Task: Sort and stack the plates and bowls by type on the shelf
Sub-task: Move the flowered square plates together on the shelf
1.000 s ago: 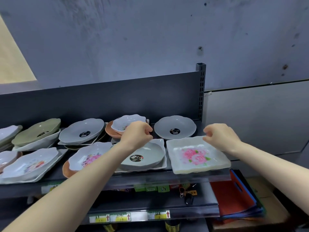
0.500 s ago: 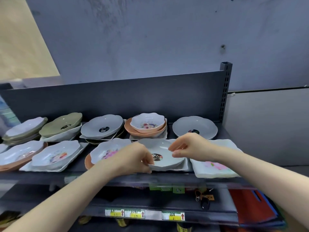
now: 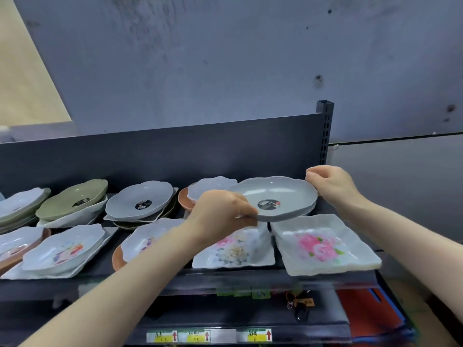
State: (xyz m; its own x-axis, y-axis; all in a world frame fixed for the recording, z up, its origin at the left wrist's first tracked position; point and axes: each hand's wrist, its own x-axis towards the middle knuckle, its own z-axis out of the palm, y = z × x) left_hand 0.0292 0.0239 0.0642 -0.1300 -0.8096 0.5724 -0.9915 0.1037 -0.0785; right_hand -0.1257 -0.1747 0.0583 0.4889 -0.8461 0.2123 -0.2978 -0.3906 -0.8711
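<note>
Both hands hold one grey plate (image 3: 280, 194) over the back right part of the shelf (image 3: 150, 284). The left hand (image 3: 220, 216) pinches its near left rim, with the fingers curled and the thumb on top. The right hand (image 3: 330, 186) pinches the far right rim with curled fingers. The plate is almost level, with a dark round sticker in its middle. Under its right edge another grey rim seems to show, but I cannot tell if the two touch.

In front of it, on the front row, lies a square rose plate (image 3: 323, 244). Just beside that, to the left, is a square pale-flower plate (image 3: 235, 249), partly hidden by the left wrist. Behind the left hand stands an orange bowl (image 3: 184, 200) with a white bowl (image 3: 210, 187) in it, and the held plate covers the right side of this white bowl. Further left on the back row are a second grey plate (image 3: 140, 199) on a small stack and a green plate (image 3: 75, 196) on a white one.
</note>
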